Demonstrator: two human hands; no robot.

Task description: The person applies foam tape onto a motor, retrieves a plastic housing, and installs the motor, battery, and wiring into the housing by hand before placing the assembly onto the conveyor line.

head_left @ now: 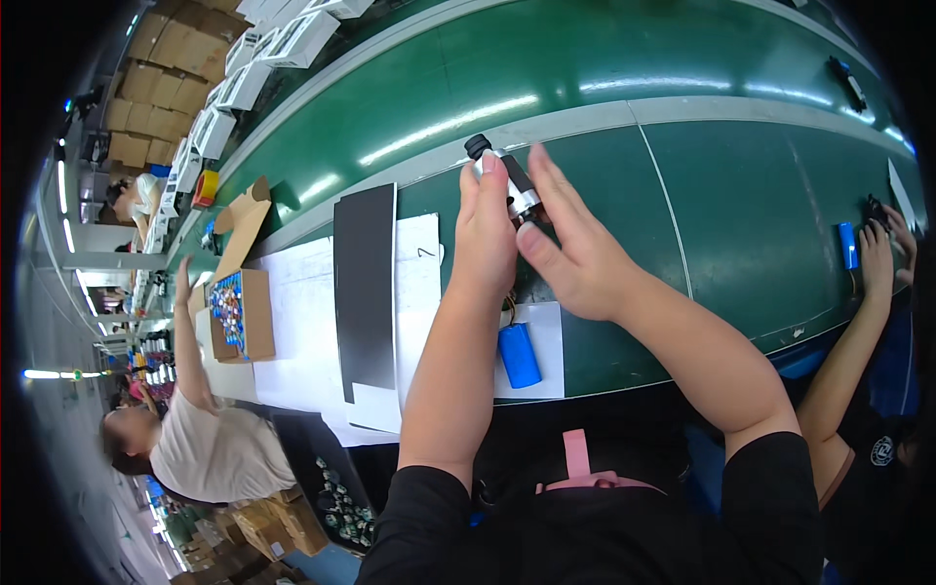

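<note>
Glare is being bounced off the glossy green work surface (507, 73); shiny metal is shown by the silver device (519, 195), smooth plastic by the blue battery pack (520, 356).

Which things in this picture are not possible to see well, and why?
Head view:
Black-and-silver device: partly covered by the left hand and right hand.
Wires of the blue pack: upper end hidden behind the left hand.
Co-worker at right: cut off by the dark rim.
Small parts in the cardboard box: too small to identify.

hands (485, 239) close together (palms (577, 258) inward)
</note>
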